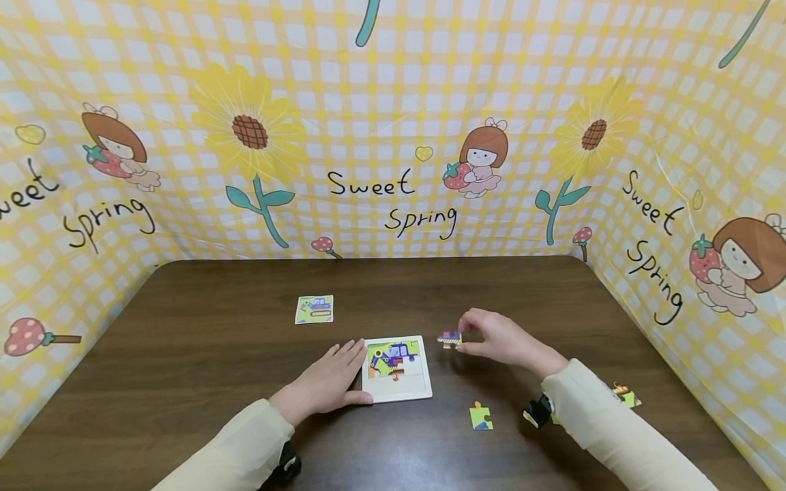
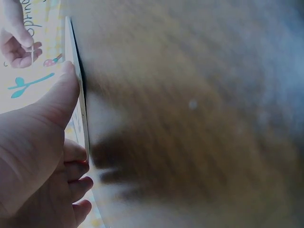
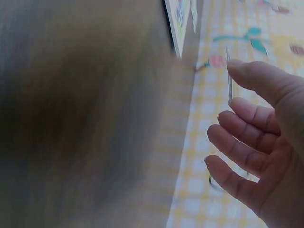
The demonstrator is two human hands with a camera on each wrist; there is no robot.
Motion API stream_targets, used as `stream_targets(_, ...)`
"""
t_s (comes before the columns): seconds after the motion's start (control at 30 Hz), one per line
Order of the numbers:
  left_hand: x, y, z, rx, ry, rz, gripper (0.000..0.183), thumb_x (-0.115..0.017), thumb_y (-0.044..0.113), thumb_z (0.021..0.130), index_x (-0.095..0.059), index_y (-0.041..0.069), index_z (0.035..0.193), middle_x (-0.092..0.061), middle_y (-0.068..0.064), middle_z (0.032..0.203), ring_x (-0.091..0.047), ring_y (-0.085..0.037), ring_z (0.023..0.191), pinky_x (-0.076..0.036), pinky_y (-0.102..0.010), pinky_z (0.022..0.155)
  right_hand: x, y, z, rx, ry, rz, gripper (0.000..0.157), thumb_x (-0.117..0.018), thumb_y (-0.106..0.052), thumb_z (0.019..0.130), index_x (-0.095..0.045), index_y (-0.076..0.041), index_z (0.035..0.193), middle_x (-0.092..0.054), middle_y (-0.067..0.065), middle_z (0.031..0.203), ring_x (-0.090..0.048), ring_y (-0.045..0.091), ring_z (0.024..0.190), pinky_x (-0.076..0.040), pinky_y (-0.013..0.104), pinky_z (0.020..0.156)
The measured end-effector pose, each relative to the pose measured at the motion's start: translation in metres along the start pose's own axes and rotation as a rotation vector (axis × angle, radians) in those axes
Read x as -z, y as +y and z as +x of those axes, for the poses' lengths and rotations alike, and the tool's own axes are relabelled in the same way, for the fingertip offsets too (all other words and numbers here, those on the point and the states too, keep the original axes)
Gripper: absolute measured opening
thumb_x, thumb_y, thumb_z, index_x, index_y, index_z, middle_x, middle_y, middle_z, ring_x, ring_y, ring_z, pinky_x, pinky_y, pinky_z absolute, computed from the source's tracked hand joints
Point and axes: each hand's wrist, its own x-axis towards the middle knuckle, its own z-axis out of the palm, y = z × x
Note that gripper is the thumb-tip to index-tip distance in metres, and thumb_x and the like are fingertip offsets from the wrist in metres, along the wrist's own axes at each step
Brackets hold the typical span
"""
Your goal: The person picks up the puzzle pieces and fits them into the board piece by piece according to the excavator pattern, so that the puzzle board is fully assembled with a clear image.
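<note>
My left hand [image 1: 327, 379] rests flat at the left side of a white square puzzle tray [image 1: 396, 391], fingers straight along its edge and thumb at its lower left corner. Part of a digger picture is assembled in the tray's upper area; pale bare base shows at the bottom and right. Just right of the tray, my right hand [image 1: 499, 341] pinches a jigsaw piece [image 1: 449, 338] with purple and striped printing between thumb and index finger. In the right wrist view that piece [image 3: 230, 88] appears edge-on as a thin line, raised off the table.
Behind the tray lies a small digger picture card [image 1: 314, 309]. One loose green jigsaw piece [image 1: 482, 417] sits to the tray's lower right. More pieces [image 1: 626, 395] lie farther right, partly covered by my right sleeve. A checked cloth [image 1: 393, 136] surrounds the brown table [image 1: 215, 293].
</note>
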Motion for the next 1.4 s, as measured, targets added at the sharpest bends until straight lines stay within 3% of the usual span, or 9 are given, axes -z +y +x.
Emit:
stream_targets(0.3,0.001,0.001,0.000,-0.010,-0.001,-0.005,0.082,-0.057,0.051,0.085,-0.035,-0.010,0.136,-0.029,-0.023,0.144,-0.025,-0.036,0.132,-0.021,-0.048,0.105,-0.025,-0.025,0.012,0.068,-0.064,-0.047,0.021,-0.074,-0.025,0.079,-0.060,-0.013,0.088,-0.054,-0.006,0.086,-0.053,0.011,0.075,-0.047,0.028,0.067)
stream_targets(0.6,0.003,0.002,0.000,-0.009,-0.008,-0.013,0.082,-0.057,0.051,0.085,-0.035,-0.010,0.136,-0.029,-0.023,0.143,-0.025,-0.036,0.132,-0.021,-0.048,0.105,-0.043,-0.036,0.026,0.077,-0.129,-0.104,0.024,-0.075,-0.029,0.077,-0.058,-0.014,0.086,-0.049,-0.005,0.080,-0.043,0.010,0.069,-0.040,0.023,0.060)
stream_targets(0.83,0.002,0.002,0.000,-0.013,-0.006,-0.009,0.082,-0.056,0.051,0.086,-0.035,-0.010,0.136,-0.029,-0.023,0.143,-0.025,-0.036,0.132,-0.021,-0.047,0.105,-0.047,-0.040,0.030,0.077,-0.133,-0.095,0.022,-0.075,-0.026,0.078,-0.059,-0.013,0.085,-0.052,-0.003,0.082,-0.044,0.011,0.071,-0.041,0.024,0.061)
stream_targets(1.03,0.001,0.001,0.000,-0.017,-0.001,-0.006,0.082,-0.056,0.051,0.086,-0.035,-0.010,0.136,-0.030,-0.024,0.143,-0.026,-0.036,0.132,-0.022,-0.047,0.105,-0.047,-0.041,0.031,0.070,-0.147,-0.095,0.025,-0.075,-0.026,0.078,-0.064,-0.011,0.093,-0.055,-0.003,0.087,-0.047,0.011,0.074,-0.044,0.025,0.066)
stream_targets(1.2,0.001,0.001,0.000,-0.011,-0.001,-0.008,0.082,-0.057,0.050,0.086,-0.035,-0.011,0.136,-0.030,-0.024,0.143,-0.026,-0.037,0.132,-0.022,-0.048,0.105,-0.046,-0.042,0.029,0.172,-0.163,-0.107,0.021,-0.073,-0.022,0.081,-0.070,-0.014,0.100,-0.058,-0.003,0.093,-0.052,0.012,0.082,-0.047,0.025,0.071)
stream_targets(1.4,0.001,0.001,0.000,0.005,-0.012,-0.006,0.082,-0.056,0.052,0.086,-0.034,-0.009,0.137,-0.030,-0.023,0.143,-0.025,-0.035,0.132,-0.021,-0.047,0.105,-0.049,-0.040,0.028,0.277,-0.150,-0.185,0.022,-0.072,-0.019,0.082,-0.073,-0.019,0.103,-0.058,-0.004,0.090,-0.047,0.007,0.074,-0.041,0.019,0.061)
